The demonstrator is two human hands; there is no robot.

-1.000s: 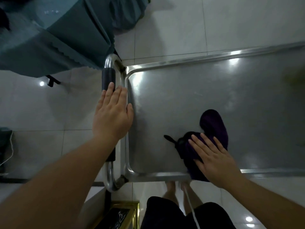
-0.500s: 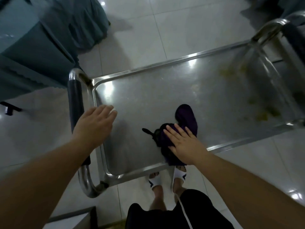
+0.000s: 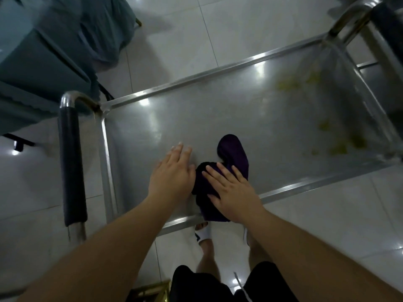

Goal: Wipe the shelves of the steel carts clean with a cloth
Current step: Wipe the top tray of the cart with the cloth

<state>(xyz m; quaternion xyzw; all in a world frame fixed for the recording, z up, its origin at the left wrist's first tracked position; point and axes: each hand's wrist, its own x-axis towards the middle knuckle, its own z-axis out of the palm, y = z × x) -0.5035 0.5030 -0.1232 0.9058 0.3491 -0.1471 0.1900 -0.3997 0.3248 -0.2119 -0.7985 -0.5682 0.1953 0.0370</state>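
A steel cart's top shelf (image 3: 196, 118) fills the middle of the head view. A dark purple cloth (image 3: 233, 153) lies bunched near the shelf's front rim. My right hand (image 3: 231, 192) rests flat on the cloth with fingers spread, pressing it to the steel. My left hand (image 3: 172, 173) hovers flat over the shelf just left of the cloth, its edge touching or nearly touching the cloth. Yellow-green smears (image 3: 335, 144) dot the right end of the shelf.
The cart's left handle with a black grip (image 3: 70, 162) runs along the left side; another handle (image 3: 383, 27) rises at the top right. A table draped in teal fabric (image 3: 39, 62) stands at the upper left. White floor tiles surround the cart; my sandalled feet (image 3: 204, 233) are below the front rim.
My left hand has left the cart's handle and moved right over the shelf to beside the cloth. The view has swung, bringing the shelf's soiled right end into sight. My right hand stays on the cloth.
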